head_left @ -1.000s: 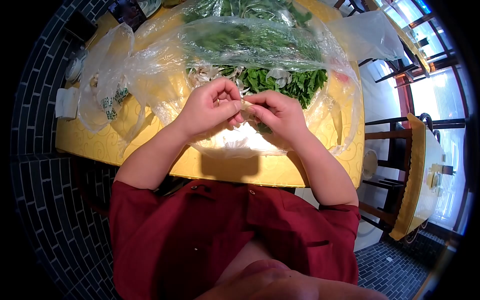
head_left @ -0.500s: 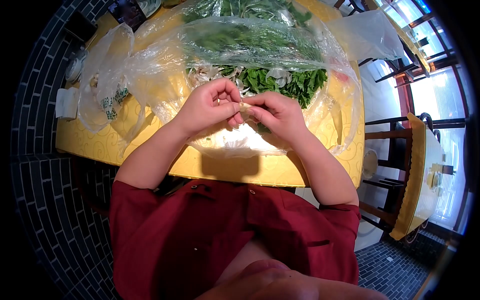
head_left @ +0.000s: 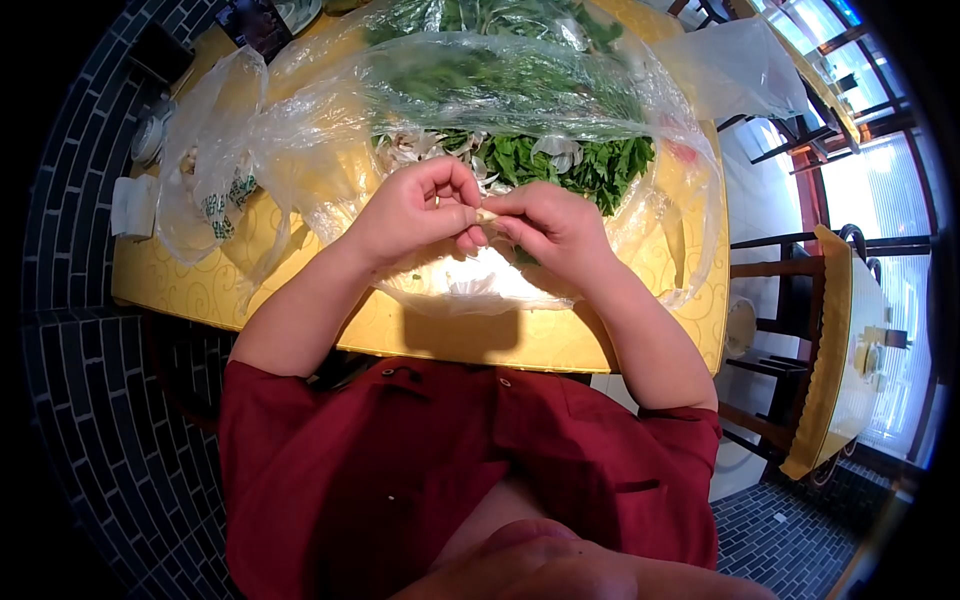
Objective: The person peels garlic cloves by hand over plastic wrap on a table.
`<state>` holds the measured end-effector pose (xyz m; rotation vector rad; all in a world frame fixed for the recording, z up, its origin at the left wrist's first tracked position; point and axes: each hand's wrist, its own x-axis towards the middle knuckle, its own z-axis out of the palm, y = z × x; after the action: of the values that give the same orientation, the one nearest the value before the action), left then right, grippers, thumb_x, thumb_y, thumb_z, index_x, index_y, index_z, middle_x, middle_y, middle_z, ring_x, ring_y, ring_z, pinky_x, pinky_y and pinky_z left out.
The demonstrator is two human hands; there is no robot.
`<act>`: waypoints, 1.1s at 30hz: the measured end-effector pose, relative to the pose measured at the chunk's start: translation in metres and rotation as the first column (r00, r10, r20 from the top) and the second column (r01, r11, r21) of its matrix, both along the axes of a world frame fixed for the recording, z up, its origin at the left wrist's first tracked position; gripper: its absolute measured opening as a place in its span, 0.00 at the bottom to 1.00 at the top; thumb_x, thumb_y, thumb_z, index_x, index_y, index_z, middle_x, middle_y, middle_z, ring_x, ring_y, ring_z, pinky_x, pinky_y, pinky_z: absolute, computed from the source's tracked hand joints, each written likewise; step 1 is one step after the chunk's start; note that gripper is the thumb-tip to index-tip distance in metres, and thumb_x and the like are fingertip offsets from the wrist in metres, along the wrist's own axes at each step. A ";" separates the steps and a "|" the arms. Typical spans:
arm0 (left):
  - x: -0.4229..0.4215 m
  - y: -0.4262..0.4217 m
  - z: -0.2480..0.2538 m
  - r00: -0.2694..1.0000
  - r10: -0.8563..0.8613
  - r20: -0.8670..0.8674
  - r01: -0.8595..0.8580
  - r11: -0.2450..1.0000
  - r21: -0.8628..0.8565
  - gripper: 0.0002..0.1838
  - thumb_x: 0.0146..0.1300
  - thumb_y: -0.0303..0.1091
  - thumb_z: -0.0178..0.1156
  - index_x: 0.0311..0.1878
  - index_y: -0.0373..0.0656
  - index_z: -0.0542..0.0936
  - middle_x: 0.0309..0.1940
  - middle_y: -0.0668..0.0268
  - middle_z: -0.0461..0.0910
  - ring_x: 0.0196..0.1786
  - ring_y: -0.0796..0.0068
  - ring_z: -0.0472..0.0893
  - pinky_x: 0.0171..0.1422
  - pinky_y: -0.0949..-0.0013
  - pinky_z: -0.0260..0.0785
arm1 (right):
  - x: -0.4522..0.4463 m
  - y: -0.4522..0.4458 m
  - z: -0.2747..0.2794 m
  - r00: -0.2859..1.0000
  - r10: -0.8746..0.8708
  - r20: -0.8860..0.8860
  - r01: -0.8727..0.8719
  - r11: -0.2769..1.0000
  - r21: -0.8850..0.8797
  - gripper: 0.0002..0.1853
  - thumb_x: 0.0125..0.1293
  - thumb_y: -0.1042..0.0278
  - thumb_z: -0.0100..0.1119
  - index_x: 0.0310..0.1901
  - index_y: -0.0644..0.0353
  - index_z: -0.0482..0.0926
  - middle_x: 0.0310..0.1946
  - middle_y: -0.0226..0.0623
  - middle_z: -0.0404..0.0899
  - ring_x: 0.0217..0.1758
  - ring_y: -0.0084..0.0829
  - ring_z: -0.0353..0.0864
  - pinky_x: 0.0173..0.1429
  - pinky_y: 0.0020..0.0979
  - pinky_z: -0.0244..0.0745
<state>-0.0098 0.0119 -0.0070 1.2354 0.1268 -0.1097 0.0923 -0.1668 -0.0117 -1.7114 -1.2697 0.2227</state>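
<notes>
A small pale garlic clove [head_left: 485, 215] is pinched between my two hands above the near part of the table. My left hand [head_left: 425, 208] grips it from the left with thumb and forefinger, the other fingers curled. From the right, my right hand [head_left: 556, 228] pinches its other end, thumb below and forefinger above. Papery garlic skins [head_left: 410, 150] lie just beyond my left hand. Behind my right hand is a heap of green leaves [head_left: 600, 170], partly under a clear plastic bag [head_left: 480, 85]. White scraps beneath my hands are washed out by bright light.
A yellow-clothed table [head_left: 560, 335] carries everything. At the left are another clear bag [head_left: 215, 160] with pale pieces inside and a white tissue pack [head_left: 133, 208]. A phone-like screen [head_left: 255, 25] stands at the back. To the right is another table [head_left: 825, 370] with chairs.
Both hands stay in almost the same place. The fingers have shifted slightly around the clove, and less of it shows between them.
</notes>
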 end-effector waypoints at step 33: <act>-0.006 -0.007 -0.001 0.910 0.090 0.405 -0.342 0.715 0.610 0.04 0.56 0.25 0.60 0.32 0.38 0.75 0.27 0.65 0.76 0.28 0.78 0.77 0.30 0.74 0.69 | -0.003 0.001 0.008 0.513 0.047 -0.857 -0.014 0.999 0.046 0.17 0.60 0.75 0.61 0.50 0.65 0.73 0.30 0.34 0.78 0.33 0.22 0.78 0.35 0.21 0.73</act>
<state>-0.0161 0.0047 -0.0076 1.9401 -0.0043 0.4094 0.0897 -0.1659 -0.0036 -1.2276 -0.5157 0.9530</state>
